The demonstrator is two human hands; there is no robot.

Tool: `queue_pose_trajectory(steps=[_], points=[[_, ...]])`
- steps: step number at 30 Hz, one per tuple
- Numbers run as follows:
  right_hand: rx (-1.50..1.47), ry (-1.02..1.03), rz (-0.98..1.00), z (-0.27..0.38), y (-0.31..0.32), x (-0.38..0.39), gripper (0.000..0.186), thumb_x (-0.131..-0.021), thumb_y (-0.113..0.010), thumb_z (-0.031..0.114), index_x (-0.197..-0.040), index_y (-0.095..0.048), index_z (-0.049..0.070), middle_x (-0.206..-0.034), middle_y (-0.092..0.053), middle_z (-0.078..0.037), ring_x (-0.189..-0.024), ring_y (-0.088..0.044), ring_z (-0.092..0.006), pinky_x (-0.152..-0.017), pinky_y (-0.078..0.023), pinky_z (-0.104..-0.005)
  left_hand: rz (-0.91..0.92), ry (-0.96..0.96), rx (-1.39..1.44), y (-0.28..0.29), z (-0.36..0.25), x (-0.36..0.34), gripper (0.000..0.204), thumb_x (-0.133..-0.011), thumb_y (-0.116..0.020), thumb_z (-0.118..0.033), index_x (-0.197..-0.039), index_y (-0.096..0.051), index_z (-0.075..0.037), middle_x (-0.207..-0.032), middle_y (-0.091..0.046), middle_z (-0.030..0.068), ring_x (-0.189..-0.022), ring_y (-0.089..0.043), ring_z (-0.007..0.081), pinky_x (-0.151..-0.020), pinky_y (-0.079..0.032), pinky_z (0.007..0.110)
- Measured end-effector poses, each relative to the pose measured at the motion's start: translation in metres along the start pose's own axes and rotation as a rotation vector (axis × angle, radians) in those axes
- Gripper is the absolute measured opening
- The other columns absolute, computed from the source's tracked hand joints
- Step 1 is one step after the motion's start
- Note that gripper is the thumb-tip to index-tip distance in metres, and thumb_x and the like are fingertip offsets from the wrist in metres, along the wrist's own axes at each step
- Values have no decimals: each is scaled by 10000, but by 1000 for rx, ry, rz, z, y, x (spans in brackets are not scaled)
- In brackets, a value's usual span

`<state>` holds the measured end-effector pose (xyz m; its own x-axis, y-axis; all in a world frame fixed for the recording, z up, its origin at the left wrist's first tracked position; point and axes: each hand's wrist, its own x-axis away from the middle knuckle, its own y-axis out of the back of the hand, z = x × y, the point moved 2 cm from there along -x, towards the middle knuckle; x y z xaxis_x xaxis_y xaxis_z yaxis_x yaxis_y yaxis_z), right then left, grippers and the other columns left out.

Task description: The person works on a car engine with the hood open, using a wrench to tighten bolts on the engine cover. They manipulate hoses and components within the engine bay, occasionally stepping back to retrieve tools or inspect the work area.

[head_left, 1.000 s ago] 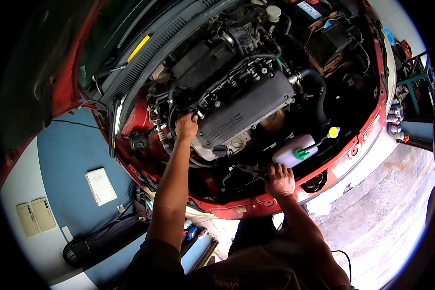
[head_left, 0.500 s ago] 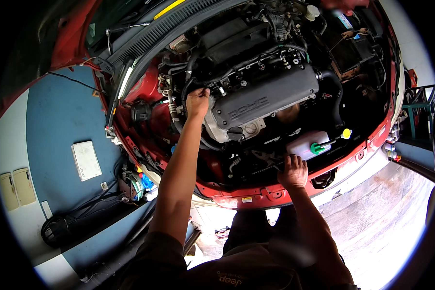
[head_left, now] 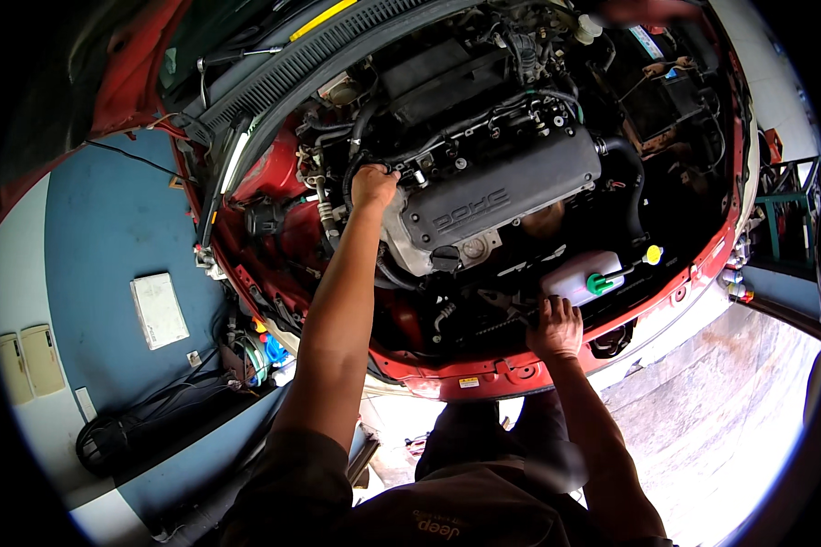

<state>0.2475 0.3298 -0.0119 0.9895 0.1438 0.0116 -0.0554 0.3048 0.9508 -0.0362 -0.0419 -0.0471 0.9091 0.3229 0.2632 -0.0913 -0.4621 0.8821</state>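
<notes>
Lying beside left hand (head_left: 372, 188): engine cover (head_left: 520, 187)

A: Where was lettering seen?
B: Large raised letters were borne by the black engine cover (head_left: 529, 178), and smaller pale print was shown on the dark shirt (head_left: 438, 526).
A: Were labels noticed?
B: A small yellow-and-white sticker (head_left: 468, 383) was carried by the red front panel (head_left: 410, 367); a blue-and-white label (head_left: 647, 42) was seen at upper right. Both were too small to be read.
</notes>
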Motion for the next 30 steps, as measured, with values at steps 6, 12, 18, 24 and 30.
queue_pose_trajectory(steps=[6, 12, 18, 24, 30], points=[[-10, -12, 22, 2, 2, -2, 504, -680, -718, 210, -1143, -568, 79, -1021, -582, -110, -950, -584, -309, -769, -468, -445, -19, 77, 14, 13, -11, 14, 379, -833, -767, -411, -1022, -751, -83, -1076, -737, 133, -1039, -694, 313, -879, -550, 390], [-5, -31, 53, -2, -2, 2, 493, -687, -718, 217, -1136, -573, 74, -1033, -586, -116, -965, -585, -313, -787, -472, -448, 159, 5, 223, 21, -22, 25, 296, -847, -762, -294, -915, -741, -7, -821, -725, 86, -786, -658, 212, -770, -501, 345], [10, -31, 56, -1, -1, 0, 495, -692, -720, 231, -1137, -578, 68, -1055, -592, -120, -984, -583, -312, -803, -471, -449, 137, -21, 241, 9, -15, 17, 400, -821, -777, -410, -832, -733, -13, -869, -747, 131, -857, -695, 311, -824, -506, 444], [-4, -26, 103, 4, -3, -4, 495, -704, -716, 239, -1151, -573, 80, -1063, -596, -108, -999, -585, -301, -812, -472, -442, 128, 154, 45, -29, 35, -23, 579, -811, -764, -539, -1155, -692, -79, -1412, -557, 106, -1273, -548, 320, -1070, -366, 599], [13, -78, 71, -7, 2, 2, 501, -701, -716, 244, -1154, -569, 88, -1063, -596, -106, -983, -590, -306, -807, -472, -449, 214, 202, -176, 6, -66, 34, 599, -850, -728, -526, -1265, -644, -102, -1435, -506, 87, -1324, -479, 332, -1054, -400, 586]])
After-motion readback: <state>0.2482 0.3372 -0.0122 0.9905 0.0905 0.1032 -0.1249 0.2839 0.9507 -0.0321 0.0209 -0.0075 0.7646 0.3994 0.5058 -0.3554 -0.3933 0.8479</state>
